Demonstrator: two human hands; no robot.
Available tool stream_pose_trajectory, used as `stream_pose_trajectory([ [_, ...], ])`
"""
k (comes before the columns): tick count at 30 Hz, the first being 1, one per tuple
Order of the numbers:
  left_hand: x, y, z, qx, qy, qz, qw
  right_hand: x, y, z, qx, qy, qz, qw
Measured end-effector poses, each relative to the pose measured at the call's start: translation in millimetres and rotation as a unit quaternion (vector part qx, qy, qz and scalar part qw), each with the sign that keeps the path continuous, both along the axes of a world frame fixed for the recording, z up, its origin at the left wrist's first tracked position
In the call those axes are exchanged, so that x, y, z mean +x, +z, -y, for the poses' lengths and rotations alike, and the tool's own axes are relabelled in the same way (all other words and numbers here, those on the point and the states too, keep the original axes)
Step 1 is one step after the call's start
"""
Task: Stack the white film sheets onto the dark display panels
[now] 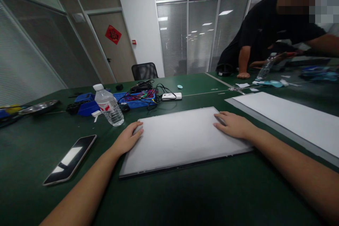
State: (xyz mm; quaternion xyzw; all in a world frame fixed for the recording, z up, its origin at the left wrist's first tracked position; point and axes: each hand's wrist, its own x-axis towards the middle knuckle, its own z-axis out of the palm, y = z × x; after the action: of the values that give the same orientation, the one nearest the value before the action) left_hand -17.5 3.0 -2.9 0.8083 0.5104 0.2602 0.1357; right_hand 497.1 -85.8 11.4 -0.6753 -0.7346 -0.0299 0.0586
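Observation:
A flat white rectangular panel (pixel 180 136) with a dark front edge lies on the green table in front of me. My left hand (pixel 129 136) grips its left side near the far corner, thumb resting over the top. At the opposite side my right hand (pixel 231 124) holds the right edge, thumb and forefinger reaching onto the white surface. The undersides of both hands are hidden. To the left of my left hand stand a clear water bottle (pixel 108 107) with a white cap and, nearer me, a dark-screened phone (pixel 71 159).
Behind the panel are a blue tray (pixel 129 103) of tangled wires and a white power strip (pixel 171 96). A larger white sheet (pixel 293 118) lies at the right. Across the table a person in black (pixel 265 24) leans on one hand near another bottle (pixel 266 67).

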Motion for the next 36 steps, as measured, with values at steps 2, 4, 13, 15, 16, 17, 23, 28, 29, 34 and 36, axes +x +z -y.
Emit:
stream_pose_trajectory([
  [2, 0.0, -0.7, -0.2, 0.008, -0.003, -0.01, 1.0, -2.4, 1.7, 1.2, -0.001, 0.0, 0.01, 1.0],
  [4, -0.5, -1.4, -0.8, 0.009, -0.006, -0.018, 1.0, -2.1, 2.0, 1.6, 0.0, 0.0, 0.017, 1.0],
  [13, -3.3, -2.8, -3.0, -0.037, -0.009, -0.013, 0.999, 3.6, 2.3, -1.4, 0.013, 0.003, -0.002, 1.0],
  [15, -3.0, -2.6, -2.9, -0.039, -0.012, -0.009, 0.999, 12.9, 5.0, -5.7, 0.031, -0.014, -0.007, 0.999],
  [16, -2.7, -2.5, -2.8, -0.039, -0.011, -0.008, 0.999, 20.8, 6.5, -8.2, 0.046, -0.032, -0.004, 0.998],
  [17, -2.4, -2.3, -2.6, -0.038, -0.01, -0.007, 0.999, 30.7, 7.8, -10.4, 0.062, -0.056, 0.003, 0.997],
  [23, -0.9, -2.5, -1.7, -0.018, -0.002, 0.005, 1.0, 103.3, 6.3, -8.7, 0.079, -0.307, 0.016, 0.948],
  [28, -1.0, -2.7, -2.0, -0.016, -0.012, -0.003, 1.0, 116.1, -0.5, -2.3, 0.028, -0.386, -0.032, 0.921],
  [29, -1.1, -2.6, -2.1, -0.015, -0.011, -0.005, 1.0, 113.0, -0.2, -2.5, 0.023, -0.378, -0.035, 0.925],
  [34, -1.6, -1.9, -1.7, -0.011, -0.01, -0.012, 1.0, 88.5, 9.0, -5.9, 0.021, -0.337, -0.022, 0.941],
  [36, -1.9, -1.8, -1.4, -0.012, -0.009, -0.018, 1.0, 76.1, 13.8, -6.1, 0.034, -0.323, -0.009, 0.946],
])
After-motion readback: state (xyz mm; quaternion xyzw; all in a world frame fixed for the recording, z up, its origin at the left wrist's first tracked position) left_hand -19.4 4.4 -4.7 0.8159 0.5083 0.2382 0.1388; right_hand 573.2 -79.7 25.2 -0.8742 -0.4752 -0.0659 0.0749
